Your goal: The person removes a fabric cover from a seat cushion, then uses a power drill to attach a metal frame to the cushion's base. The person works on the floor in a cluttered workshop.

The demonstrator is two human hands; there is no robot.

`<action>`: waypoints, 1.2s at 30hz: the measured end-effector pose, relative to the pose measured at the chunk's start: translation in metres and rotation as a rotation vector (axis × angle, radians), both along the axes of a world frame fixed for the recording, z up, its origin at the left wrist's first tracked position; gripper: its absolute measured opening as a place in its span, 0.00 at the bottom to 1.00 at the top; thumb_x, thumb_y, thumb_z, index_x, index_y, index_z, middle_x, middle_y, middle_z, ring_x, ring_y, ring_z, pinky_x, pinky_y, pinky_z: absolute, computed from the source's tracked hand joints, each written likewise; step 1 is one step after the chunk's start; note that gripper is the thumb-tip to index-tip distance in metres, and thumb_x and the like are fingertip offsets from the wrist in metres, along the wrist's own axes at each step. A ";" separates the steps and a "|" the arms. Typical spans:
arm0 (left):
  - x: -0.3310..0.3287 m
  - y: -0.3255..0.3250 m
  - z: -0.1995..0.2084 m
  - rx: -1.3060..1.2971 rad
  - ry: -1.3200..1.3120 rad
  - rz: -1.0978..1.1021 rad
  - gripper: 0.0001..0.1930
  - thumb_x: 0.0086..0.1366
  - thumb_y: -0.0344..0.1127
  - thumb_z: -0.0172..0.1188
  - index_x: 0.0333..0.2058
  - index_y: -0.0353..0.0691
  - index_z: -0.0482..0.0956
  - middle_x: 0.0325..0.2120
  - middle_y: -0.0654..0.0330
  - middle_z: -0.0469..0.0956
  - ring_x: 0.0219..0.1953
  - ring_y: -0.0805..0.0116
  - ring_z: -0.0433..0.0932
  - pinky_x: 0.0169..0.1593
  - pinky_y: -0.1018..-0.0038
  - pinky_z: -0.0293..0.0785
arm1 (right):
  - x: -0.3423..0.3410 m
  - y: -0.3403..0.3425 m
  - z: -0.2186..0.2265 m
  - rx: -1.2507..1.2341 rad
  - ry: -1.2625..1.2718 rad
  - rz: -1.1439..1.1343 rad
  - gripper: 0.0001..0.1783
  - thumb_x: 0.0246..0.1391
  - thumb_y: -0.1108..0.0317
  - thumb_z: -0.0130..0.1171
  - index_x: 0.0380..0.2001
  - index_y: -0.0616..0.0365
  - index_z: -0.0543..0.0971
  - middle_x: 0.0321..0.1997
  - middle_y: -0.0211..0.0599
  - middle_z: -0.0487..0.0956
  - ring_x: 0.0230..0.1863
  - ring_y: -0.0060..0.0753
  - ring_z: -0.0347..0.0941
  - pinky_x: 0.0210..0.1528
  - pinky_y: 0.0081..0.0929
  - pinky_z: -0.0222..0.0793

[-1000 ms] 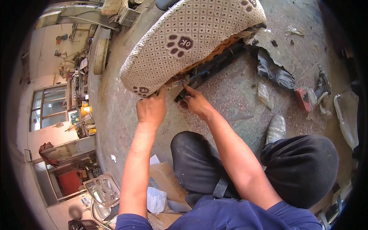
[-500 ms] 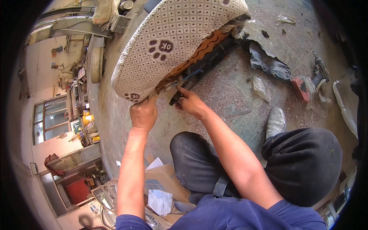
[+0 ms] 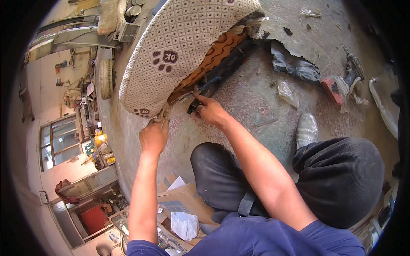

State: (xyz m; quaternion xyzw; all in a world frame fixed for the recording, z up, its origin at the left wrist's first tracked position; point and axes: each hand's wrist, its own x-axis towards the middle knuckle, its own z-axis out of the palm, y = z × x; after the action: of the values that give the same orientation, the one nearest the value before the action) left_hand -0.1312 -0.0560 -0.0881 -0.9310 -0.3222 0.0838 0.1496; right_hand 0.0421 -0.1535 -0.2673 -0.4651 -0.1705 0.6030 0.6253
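Note:
A cream fabric cover (image 3: 145, 55) with a diamond pattern and brown paw prints is stretched over a long, bulky piece. Orange cloth with dark wavy lines (image 3: 220, 49) shows at its turned edge. Below that edge runs a long black bar (image 3: 213, 87), with a thin blue strand beside it. My left hand (image 3: 153, 135) is closed on the cover's near corner, gripping gathered fabric. At the bar's near end, my right hand (image 3: 209, 110) is closed around it, index finger extended toward the orange cloth. Part of the bar is hidden by my fingers.
On the floor to the right lie black plastic sheeting (image 3: 294, 66), a clear plastic bag (image 3: 289, 93), a red box (image 3: 333, 90) and a power drill (image 3: 353, 66). A cardboard box (image 3: 190, 200) stands by my left knee. A tyre (image 3: 106, 79) is further left.
My left hand has drawn slightly down and left with the cover's corner, pulling fabric out toward me. The right hand keeps its hold on the bar; the view has shifted a little.

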 end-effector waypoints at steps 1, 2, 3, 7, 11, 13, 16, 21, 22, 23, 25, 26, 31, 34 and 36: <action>0.005 -0.003 -0.002 0.042 -0.052 0.041 0.19 0.74 0.51 0.68 0.45 0.41 0.93 0.34 0.42 0.89 0.34 0.35 0.88 0.41 0.45 0.84 | -0.003 0.002 -0.002 0.003 -0.061 -0.006 0.34 0.70 0.75 0.53 0.79 0.59 0.72 0.62 0.55 0.86 0.57 0.48 0.85 0.62 0.39 0.78; 0.011 -0.006 -0.007 0.084 -0.104 0.083 0.21 0.73 0.53 0.69 0.43 0.39 0.93 0.34 0.40 0.89 0.34 0.34 0.88 0.41 0.44 0.84 | -0.005 0.003 -0.004 0.006 -0.122 -0.011 0.35 0.69 0.74 0.54 0.79 0.59 0.72 0.65 0.57 0.85 0.62 0.52 0.83 0.66 0.40 0.76; 0.018 -0.010 -0.012 0.124 -0.157 0.124 0.23 0.71 0.55 0.70 0.41 0.36 0.93 0.34 0.39 0.89 0.34 0.33 0.88 0.42 0.44 0.84 | -0.007 0.005 -0.006 0.008 -0.184 -0.016 0.35 0.68 0.74 0.55 0.78 0.59 0.72 0.67 0.59 0.84 0.67 0.57 0.82 0.69 0.42 0.75; 0.042 -0.017 -0.014 0.224 -0.186 0.367 0.28 0.70 0.56 0.72 0.33 0.28 0.91 0.31 0.33 0.87 0.35 0.32 0.88 0.41 0.45 0.83 | -0.020 0.007 0.004 0.014 -0.250 0.048 0.36 0.68 0.71 0.55 0.79 0.58 0.71 0.72 0.62 0.80 0.76 0.64 0.73 0.77 0.44 0.68; 0.023 -0.002 -0.030 0.202 -0.351 0.286 0.27 0.72 0.52 0.69 0.30 0.27 0.90 0.33 0.31 0.87 0.36 0.31 0.88 0.42 0.45 0.82 | -0.030 0.009 0.011 0.012 -0.277 0.063 0.38 0.68 0.68 0.55 0.81 0.60 0.68 0.74 0.64 0.78 0.76 0.64 0.72 0.78 0.44 0.67; 0.012 0.006 -0.037 0.169 -0.408 0.195 0.24 0.73 0.49 0.68 0.32 0.27 0.90 0.34 0.33 0.88 0.37 0.32 0.88 0.44 0.46 0.83 | -0.034 0.013 0.008 0.028 -0.297 0.024 0.39 0.69 0.67 0.55 0.81 0.61 0.66 0.75 0.65 0.76 0.77 0.64 0.71 0.79 0.45 0.66; -0.001 0.014 -0.043 0.105 -0.507 0.106 0.19 0.74 0.44 0.66 0.36 0.29 0.91 0.35 0.36 0.89 0.39 0.33 0.88 0.45 0.47 0.82 | -0.037 0.018 0.011 0.053 -0.223 -0.014 0.40 0.70 0.65 0.57 0.83 0.61 0.64 0.77 0.66 0.74 0.79 0.64 0.69 0.80 0.45 0.65; 0.003 0.010 -0.050 0.072 -0.578 0.120 0.16 0.74 0.40 0.63 0.40 0.31 0.91 0.36 0.38 0.89 0.40 0.33 0.87 0.45 0.47 0.82 | -0.032 0.031 0.013 0.080 -0.079 -0.005 0.39 0.76 0.66 0.56 0.86 0.58 0.59 0.64 0.48 0.81 0.59 0.38 0.77 0.63 0.33 0.75; -0.002 0.013 -0.053 0.054 -0.546 0.166 0.16 0.74 0.40 0.63 0.41 0.31 0.91 0.36 0.38 0.89 0.40 0.33 0.87 0.45 0.47 0.82 | -0.033 0.033 0.015 0.087 -0.067 -0.004 0.39 0.77 0.66 0.56 0.86 0.58 0.59 0.63 0.47 0.83 0.57 0.36 0.78 0.62 0.33 0.77; -0.006 0.016 -0.057 0.036 -0.514 0.213 0.16 0.75 0.40 0.62 0.41 0.32 0.91 0.36 0.39 0.89 0.40 0.33 0.87 0.45 0.47 0.82 | -0.035 0.034 0.017 0.102 -0.048 -0.017 0.39 0.77 0.64 0.57 0.85 0.59 0.61 0.68 0.54 0.81 0.64 0.45 0.79 0.67 0.35 0.74; -0.011 0.018 -0.059 0.000 -0.484 0.281 0.15 0.75 0.40 0.62 0.42 0.34 0.91 0.36 0.40 0.89 0.40 0.33 0.87 0.45 0.48 0.82 | -0.036 0.034 0.023 0.116 0.036 -0.012 0.38 0.76 0.63 0.58 0.84 0.59 0.63 0.70 0.57 0.81 0.64 0.48 0.80 0.67 0.37 0.75; -0.011 0.016 -0.058 -0.019 -0.486 0.302 0.15 0.75 0.41 0.62 0.42 0.35 0.91 0.35 0.40 0.89 0.40 0.33 0.87 0.45 0.49 0.82 | -0.035 0.031 0.026 0.115 0.102 0.007 0.38 0.77 0.63 0.58 0.84 0.59 0.63 0.66 0.54 0.83 0.58 0.44 0.82 0.62 0.37 0.77; 0.003 0.001 -0.051 -0.131 -0.622 0.339 0.12 0.69 0.39 0.71 0.41 0.35 0.91 0.34 0.40 0.89 0.41 0.34 0.88 0.45 0.51 0.83 | -0.039 0.030 0.029 0.134 0.275 -0.062 0.36 0.78 0.63 0.57 0.83 0.58 0.65 0.55 0.44 0.85 0.42 0.30 0.78 0.47 0.33 0.78; -0.009 0.003 -0.058 -0.123 -0.649 0.405 0.12 0.64 0.35 0.76 0.42 0.33 0.90 0.35 0.40 0.89 0.42 0.34 0.88 0.45 0.52 0.82 | -0.046 0.033 0.027 0.135 0.285 -0.084 0.33 0.79 0.62 0.57 0.81 0.58 0.67 0.56 0.48 0.86 0.46 0.35 0.81 0.51 0.36 0.79; 0.007 -0.002 -0.057 -0.064 -0.617 0.326 0.13 0.61 0.32 0.77 0.42 0.33 0.90 0.35 0.41 0.89 0.41 0.34 0.88 0.46 0.52 0.82 | -0.050 0.040 0.020 0.140 0.261 -0.130 0.31 0.79 0.61 0.57 0.79 0.60 0.69 0.57 0.53 0.87 0.49 0.45 0.85 0.54 0.41 0.80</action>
State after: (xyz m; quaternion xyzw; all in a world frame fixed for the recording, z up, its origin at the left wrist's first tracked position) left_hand -0.1239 -0.0584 -0.1446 -0.8531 -0.4938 -0.1685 0.0004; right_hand -0.0076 -0.1135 -0.2475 -0.3481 -0.0993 0.6032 0.7107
